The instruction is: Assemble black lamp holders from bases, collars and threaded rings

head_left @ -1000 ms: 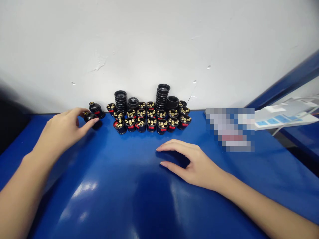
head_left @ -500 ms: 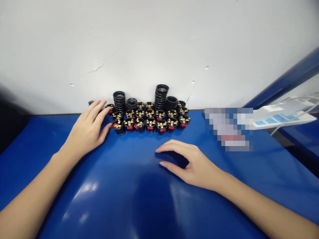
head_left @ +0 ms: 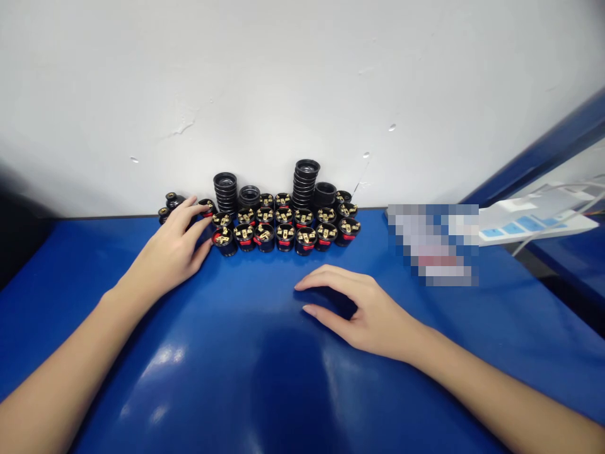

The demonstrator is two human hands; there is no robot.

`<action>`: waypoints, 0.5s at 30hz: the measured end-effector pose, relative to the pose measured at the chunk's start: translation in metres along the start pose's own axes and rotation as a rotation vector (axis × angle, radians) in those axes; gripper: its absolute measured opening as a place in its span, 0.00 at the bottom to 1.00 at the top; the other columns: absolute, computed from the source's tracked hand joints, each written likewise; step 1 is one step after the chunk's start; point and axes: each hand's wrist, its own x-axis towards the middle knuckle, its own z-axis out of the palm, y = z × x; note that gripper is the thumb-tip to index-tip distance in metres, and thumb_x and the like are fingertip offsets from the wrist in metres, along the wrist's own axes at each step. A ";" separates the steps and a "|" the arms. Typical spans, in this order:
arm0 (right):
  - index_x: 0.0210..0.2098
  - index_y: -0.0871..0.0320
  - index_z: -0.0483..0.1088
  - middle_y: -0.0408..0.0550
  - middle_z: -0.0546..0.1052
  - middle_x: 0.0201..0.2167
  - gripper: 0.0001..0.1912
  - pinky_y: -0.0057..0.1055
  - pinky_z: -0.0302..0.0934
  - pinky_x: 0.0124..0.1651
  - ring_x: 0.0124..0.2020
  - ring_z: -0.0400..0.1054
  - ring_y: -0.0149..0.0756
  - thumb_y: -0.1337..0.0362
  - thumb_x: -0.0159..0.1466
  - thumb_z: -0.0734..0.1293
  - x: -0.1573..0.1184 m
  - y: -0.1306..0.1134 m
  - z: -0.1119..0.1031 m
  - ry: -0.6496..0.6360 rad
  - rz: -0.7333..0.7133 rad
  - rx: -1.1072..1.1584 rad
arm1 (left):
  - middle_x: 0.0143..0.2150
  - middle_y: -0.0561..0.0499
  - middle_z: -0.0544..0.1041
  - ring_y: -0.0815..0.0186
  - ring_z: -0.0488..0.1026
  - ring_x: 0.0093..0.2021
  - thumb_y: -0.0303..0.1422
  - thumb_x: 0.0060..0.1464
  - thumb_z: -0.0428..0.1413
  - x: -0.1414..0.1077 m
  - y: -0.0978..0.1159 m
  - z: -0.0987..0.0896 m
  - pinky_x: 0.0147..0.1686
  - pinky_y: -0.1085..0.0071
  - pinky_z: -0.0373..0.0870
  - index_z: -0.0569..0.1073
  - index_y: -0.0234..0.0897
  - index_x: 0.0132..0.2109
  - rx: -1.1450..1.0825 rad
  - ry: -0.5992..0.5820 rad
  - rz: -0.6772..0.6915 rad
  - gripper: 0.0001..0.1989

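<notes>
My left hand point(head_left: 170, 252) rests at the left end of a cluster of black parts, fingers apart, palm down. Its fingertips are beside the front-left black socket point(head_left: 225, 241), which has brass contacts and red on its side; whether they touch it I cannot tell. Several similar sockets point(head_left: 285, 238) stand in rows, brass contacts upward. Behind my left fingers, black domed caps point(head_left: 173, 201) with brass centres are partly hidden. My right hand point(head_left: 363, 309) lies on the blue table point(head_left: 212, 378) in front of the rows, thumb and fingers curved apart with nothing between them.
Two stacks of black threaded rings, the left stack point(head_left: 225, 194) and the taller right stack point(head_left: 306, 183), stand at the back against the white wall point(head_left: 265, 82). To the right are a blurred-out item point(head_left: 435, 246) and a white power strip point(head_left: 539, 227) with cables.
My left hand has shifted slightly right and toward me, uncovering more of the domed caps behind it. My right hand has stayed in place.
</notes>
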 end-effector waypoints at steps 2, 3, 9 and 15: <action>0.56 0.54 0.79 0.49 0.86 0.51 0.13 0.33 0.74 0.61 0.53 0.82 0.39 0.69 0.73 0.73 0.000 0.000 0.000 -0.006 0.005 0.000 | 0.71 0.33 0.70 0.37 0.61 0.80 0.29 0.72 0.56 0.000 0.000 0.000 0.76 0.37 0.67 0.69 0.35 0.71 -0.009 0.002 0.002 0.24; 0.56 0.54 0.79 0.49 0.86 0.51 0.13 0.34 0.74 0.60 0.53 0.82 0.39 0.69 0.73 0.73 0.000 0.000 0.000 -0.007 0.006 0.000 | 0.71 0.32 0.70 0.37 0.62 0.79 0.29 0.72 0.56 0.000 0.000 0.001 0.76 0.38 0.68 0.69 0.34 0.71 -0.007 0.004 0.001 0.23; 0.56 0.54 0.79 0.49 0.86 0.51 0.13 0.33 0.74 0.60 0.53 0.82 0.38 0.69 0.73 0.73 0.000 0.000 0.000 -0.007 0.009 0.001 | 0.66 0.33 0.72 0.42 0.70 0.73 0.28 0.73 0.55 -0.001 -0.001 0.002 0.71 0.44 0.74 0.71 0.35 0.67 0.012 0.046 -0.027 0.19; 0.56 0.54 0.79 0.49 0.86 0.51 0.13 0.34 0.75 0.60 0.53 0.82 0.39 0.69 0.73 0.73 0.001 -0.001 -0.001 -0.003 0.002 -0.006 | 0.67 0.35 0.72 0.43 0.72 0.69 0.31 0.75 0.53 -0.003 -0.004 0.006 0.68 0.43 0.75 0.73 0.38 0.66 0.001 0.041 -0.078 0.17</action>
